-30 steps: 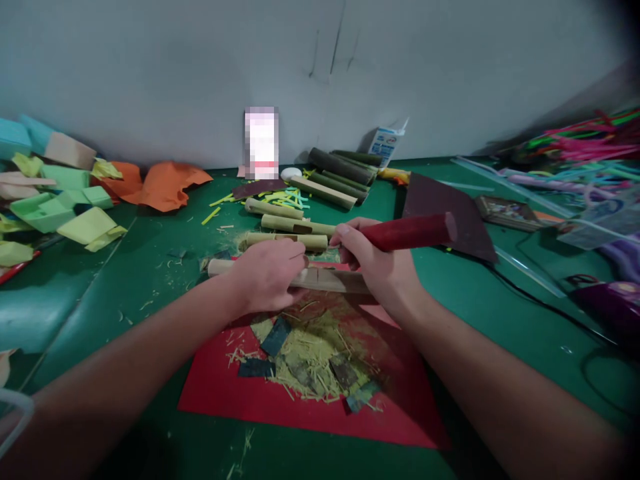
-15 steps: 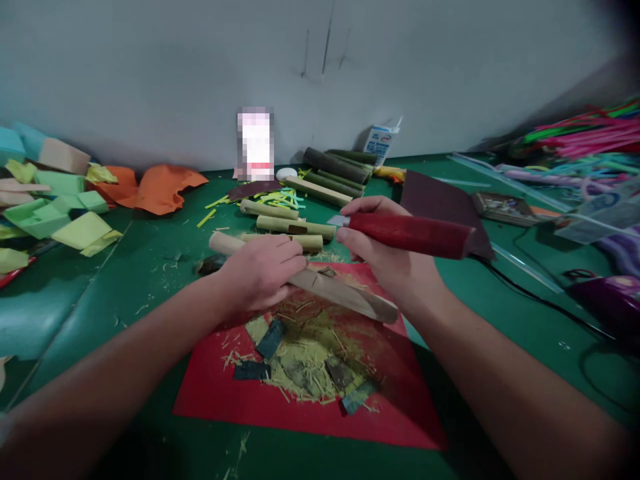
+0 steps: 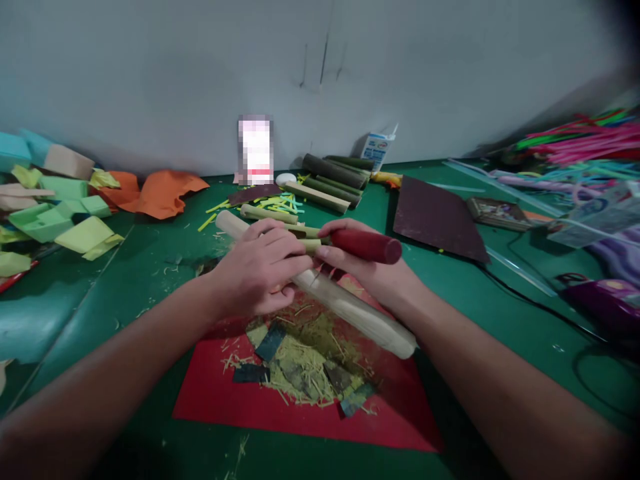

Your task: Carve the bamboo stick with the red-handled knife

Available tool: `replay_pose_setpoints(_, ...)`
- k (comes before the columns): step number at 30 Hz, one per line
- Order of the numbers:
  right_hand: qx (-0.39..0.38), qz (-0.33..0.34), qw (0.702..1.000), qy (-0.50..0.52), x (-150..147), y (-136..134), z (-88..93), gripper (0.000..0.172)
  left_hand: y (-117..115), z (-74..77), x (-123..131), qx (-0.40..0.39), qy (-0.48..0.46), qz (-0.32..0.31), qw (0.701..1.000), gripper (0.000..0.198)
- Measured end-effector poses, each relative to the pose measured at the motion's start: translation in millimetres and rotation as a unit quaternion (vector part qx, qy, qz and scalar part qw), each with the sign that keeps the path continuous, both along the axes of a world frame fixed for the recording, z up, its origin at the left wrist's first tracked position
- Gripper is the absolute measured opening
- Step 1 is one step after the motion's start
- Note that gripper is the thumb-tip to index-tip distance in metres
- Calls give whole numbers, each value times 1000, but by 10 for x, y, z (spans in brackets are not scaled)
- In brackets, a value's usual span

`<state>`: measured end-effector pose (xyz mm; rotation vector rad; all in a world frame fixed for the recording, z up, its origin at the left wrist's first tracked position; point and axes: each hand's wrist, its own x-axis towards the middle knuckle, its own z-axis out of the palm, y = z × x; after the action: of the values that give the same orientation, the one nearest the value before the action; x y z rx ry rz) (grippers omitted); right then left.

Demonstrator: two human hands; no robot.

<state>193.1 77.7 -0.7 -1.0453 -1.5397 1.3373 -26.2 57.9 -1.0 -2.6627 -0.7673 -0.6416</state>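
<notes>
My left hand point(image 3: 257, 267) is wrapped round a long pale bamboo piece point(image 3: 357, 313), which slants from upper left to lower right above a red sheet point(image 3: 220, 403). In my right hand point(image 3: 367, 267) is a knife with a thick red handle point(image 3: 367, 245). The knife's blade is hidden behind my fingers, close to the bamboo and my left fingertips. Beneath both hands, thin shavings and dark peeled strips point(image 3: 300, 373) lie heaped on the sheet. Shorter cut bamboo pieces point(image 3: 270, 213) rest just beyond my left hand.
Several green bamboo tubes point(image 3: 335, 172) lie by the wall, near a small drink carton point(image 3: 377, 150) and a bright blurred screen point(image 3: 255, 150). Folded paper point(image 3: 55, 207) is piled at left. A dark sheet point(image 3: 435, 217), a cable and colourful craft sticks point(image 3: 580, 143) lie at right.
My right hand has moved left and slightly down, bringing the knife in toward the bamboo; its handle now points more toward me. The bamboo's near end has dropped lower and further right.
</notes>
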Motion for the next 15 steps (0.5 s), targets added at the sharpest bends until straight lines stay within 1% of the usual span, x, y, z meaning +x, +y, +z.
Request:
replay_pose_setpoints(3,19,1,999,-41,-51,-35,30,37,19,2,-40,21,-15,43,999,32)
replay_pose_setpoints(6,32,-1,999,-9,-94,-69,23,38,16,-9,-58,31,-43,61,997,42)
replay_pose_setpoints(8,16,-26,999,40,-123,-101,-2,42,-15,-24,-27,39,-102,77,991,41)
replay_pose_setpoints(9,-2,-33,998,57,-139,-120,-16,43,-38,-34,4,38,-151,95,983,40)
replay_pose_setpoints(10,-1,-54,995,84,-154,-140,-30,44,-62,-44,44,32,-213,115,970,36)
replay_pose_setpoints(11,6,-60,992,107,-169,-160,-44,46,-85,-55,91,7,-280,137,950,33)
replay_pose_setpoints(12,9,-58,991,119,-182,-178,-57,47,-103,-64,142,-41,-348,154,924,29)
replay_pose_setpoints(13,21,-56,990,129,-193,-193,-69,48,-116,-69,192,-119,-397,144,899,27)
replay_pose_setpoints(15,52,-44,989,133,-205,-212,-91,49,-125,-64,276,-296,-465,110,827,36)
